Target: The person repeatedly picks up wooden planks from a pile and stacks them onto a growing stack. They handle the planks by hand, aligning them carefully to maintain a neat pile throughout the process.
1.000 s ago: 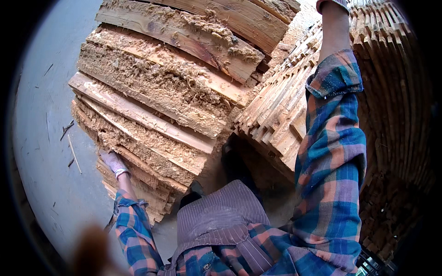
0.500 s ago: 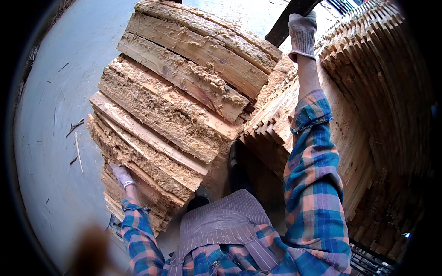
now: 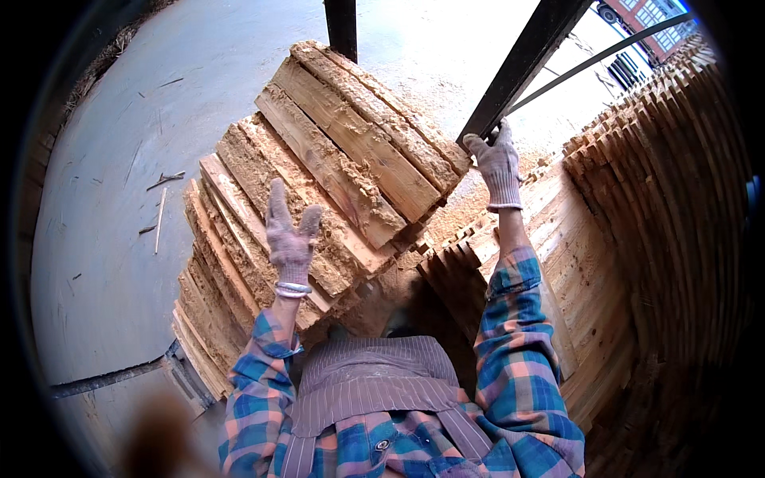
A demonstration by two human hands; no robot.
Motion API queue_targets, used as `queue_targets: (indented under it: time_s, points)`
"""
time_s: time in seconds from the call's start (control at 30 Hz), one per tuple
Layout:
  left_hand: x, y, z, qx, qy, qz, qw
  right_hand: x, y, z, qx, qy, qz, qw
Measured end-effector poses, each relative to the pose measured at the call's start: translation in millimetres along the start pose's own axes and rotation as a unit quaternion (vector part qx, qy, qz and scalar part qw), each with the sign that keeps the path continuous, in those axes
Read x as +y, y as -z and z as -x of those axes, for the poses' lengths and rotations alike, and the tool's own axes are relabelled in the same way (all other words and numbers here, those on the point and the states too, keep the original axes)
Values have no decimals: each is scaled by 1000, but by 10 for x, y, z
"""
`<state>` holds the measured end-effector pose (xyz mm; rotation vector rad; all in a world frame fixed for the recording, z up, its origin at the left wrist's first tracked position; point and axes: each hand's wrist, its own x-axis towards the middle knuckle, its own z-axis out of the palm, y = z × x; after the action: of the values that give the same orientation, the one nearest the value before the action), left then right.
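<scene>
Since the earlier frames the left hand (image 3: 289, 236) has climbed from the low left edge of the stack of rough planks (image 3: 319, 199) up onto its face, and the right hand (image 3: 498, 166) has dropped from the top of the view to the stack's upper right corner.

The left hand, in a grey knit glove, lies flat against the splintery boards at about 9 o'clock from the stack's middle, fingers straight and spread apart, thumb out toward 2 o'clock; it grips nothing, only presses on the wood. The right hand, gloved alike, is raised at about 1 o'clock from the picture's centre, fingers slightly parted and bent, touching the corner of the top plank just beside a dark metal post (image 3: 522, 64) that slants toward 1 o'clock. Whether it closes on the plank edge or only rests there I cannot tell.

The stack itself fills the middle of the view, tilted, its long edges running from 7 to 1 o'clock, over a grey concrete floor (image 3: 111, 199) strewn with splinters at 9 o'clock. A curved wall of neatly stacked thin slats (image 3: 661, 223) rises at 3 o'clock. Both forearms wear blue plaid sleeves (image 3: 518, 358).
</scene>
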<state>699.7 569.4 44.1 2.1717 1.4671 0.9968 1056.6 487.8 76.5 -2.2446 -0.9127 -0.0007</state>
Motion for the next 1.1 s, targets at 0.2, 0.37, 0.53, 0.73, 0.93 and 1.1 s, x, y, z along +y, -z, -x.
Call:
queue_targets:
  time_s: [0.2, 0.37, 0.53, 0.73, 0.93, 1.1]
  points:
    - [855, -938, 126, -49, 66, -462, 883, -548, 145, 760, -92, 240, -88, 962]
    - [745, -1070, 110, 49, 54, -206, 976, -633, -442, -251, -256, 120, 158, 946]
    - [457, -1079, 208, 29, 90, -513, 853, -1271, -27, -74, -377, 104, 233, 891]
    - [-587, -1007, 199, 2, -101, -845, 525, -1659, -347, 258, -497, 43, -268, 824]
    - [-234, -417, 27, -3, -328, -739, -588, -1416, -476, 254, -105, 303, -249, 914]
    - [-191, -543, 27, 54, -230, -796, -557, -530, -808, -340, -316, 246, -120, 909]
